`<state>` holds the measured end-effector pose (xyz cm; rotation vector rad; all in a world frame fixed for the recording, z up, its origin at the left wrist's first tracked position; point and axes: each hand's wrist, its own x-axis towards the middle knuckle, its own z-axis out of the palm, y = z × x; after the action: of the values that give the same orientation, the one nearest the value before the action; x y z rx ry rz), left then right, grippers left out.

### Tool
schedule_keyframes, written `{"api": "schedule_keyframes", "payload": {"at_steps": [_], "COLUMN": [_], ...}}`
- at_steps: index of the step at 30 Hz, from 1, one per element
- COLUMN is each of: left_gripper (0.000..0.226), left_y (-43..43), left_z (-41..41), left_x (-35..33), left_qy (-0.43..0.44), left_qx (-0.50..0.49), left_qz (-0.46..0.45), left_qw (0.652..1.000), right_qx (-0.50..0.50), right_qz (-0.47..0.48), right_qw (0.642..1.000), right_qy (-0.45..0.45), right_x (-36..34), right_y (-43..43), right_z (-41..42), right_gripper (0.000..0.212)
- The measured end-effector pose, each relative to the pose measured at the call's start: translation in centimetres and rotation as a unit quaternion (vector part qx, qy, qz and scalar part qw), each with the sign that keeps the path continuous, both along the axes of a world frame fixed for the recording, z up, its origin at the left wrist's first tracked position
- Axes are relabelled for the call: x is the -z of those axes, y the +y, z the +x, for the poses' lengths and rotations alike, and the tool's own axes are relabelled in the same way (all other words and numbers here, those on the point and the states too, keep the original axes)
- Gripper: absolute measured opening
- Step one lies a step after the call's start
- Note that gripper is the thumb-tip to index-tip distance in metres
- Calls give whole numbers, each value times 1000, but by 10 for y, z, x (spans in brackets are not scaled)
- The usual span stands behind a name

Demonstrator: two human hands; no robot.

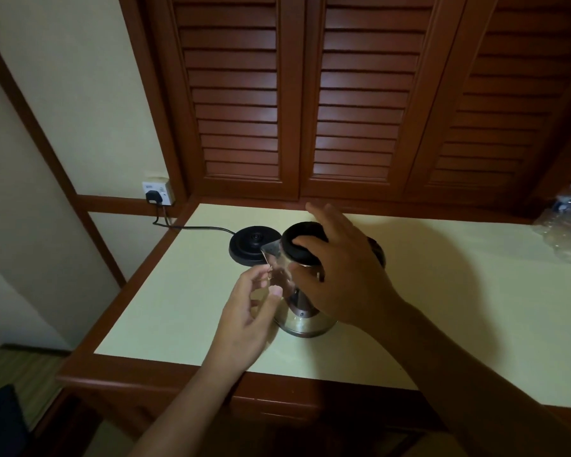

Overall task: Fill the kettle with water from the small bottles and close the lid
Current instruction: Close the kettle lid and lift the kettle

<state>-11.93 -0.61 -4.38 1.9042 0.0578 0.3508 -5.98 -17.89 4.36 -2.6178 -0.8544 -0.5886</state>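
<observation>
Right hand [337, 275] hides kettle [297, 311] handle, lid [302, 242].

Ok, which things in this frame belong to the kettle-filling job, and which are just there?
Part of the job:
- kettle, off its base, black lid down
- small water bottles in plastic wrap, far right of the table
- right hand on the lid; left hand at the spout side

Just there:
- kettle base with cord
- wall socket
- louvred cabinet doors
- table

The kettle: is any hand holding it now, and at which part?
The right hand rests over the kettle lid; the left hand is beside the body, open. A firm hold cannot be told.
</observation>
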Motion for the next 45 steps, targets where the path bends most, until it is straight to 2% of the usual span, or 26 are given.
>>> {"api": "schedule_keyframes", "payload": {"at_steps": [5,9,11,13,15,18,21,27,30,34,40,45], "left_gripper": [38,39,40,41,40,45,50,59,60,86,86,81], "left_y": [-1,-1,-1,1,1,-1,-4,-14,-23,-28,-10,30], "left_z": [0,0,-1,-2,-2,-1,1,7,10,9,14,46], "left_x": [1,1,1,3,4,7,11,7,1,-8,-32,-56], "left_qy": [9,8,10,9,5,15,32,71,82,81,19,-1], "left_qx": [-3,-6,0,8,19,53,73,87,58,-3,-36,-39], "left_qz": [-8,-13,-22,-31,-36,-40,-20,-13,0,-41,-50,-36], "left_qw": [1000,1000,1000,999,999,998,997,994,995,996,998,999], "right_qx": [-2,-7,-11,-2,34,110,138,114,118,94,15,-5], "right_qz": [-28,-54,-4,84,193,341,383,448,481,557,577,595], "right_qw": [1000,998,998,993,975,917,877,827,801,744,734,722], "right_qy": [-5,23,58,86,104,176,254,320,335,357,358,353], "right_x": [5,-4,-4,5,16,31,43,57,60,60,41,16], "right_y": [11,3,-8,-23,-37,-52,-58,-56,-51,-42,-16,23], "right_z": [2,2,3,1,-3,-4,2,26,37,43,57,91], "right_gripper": [52,69,66,54,47,60,63,29,30,34,28,23]}}
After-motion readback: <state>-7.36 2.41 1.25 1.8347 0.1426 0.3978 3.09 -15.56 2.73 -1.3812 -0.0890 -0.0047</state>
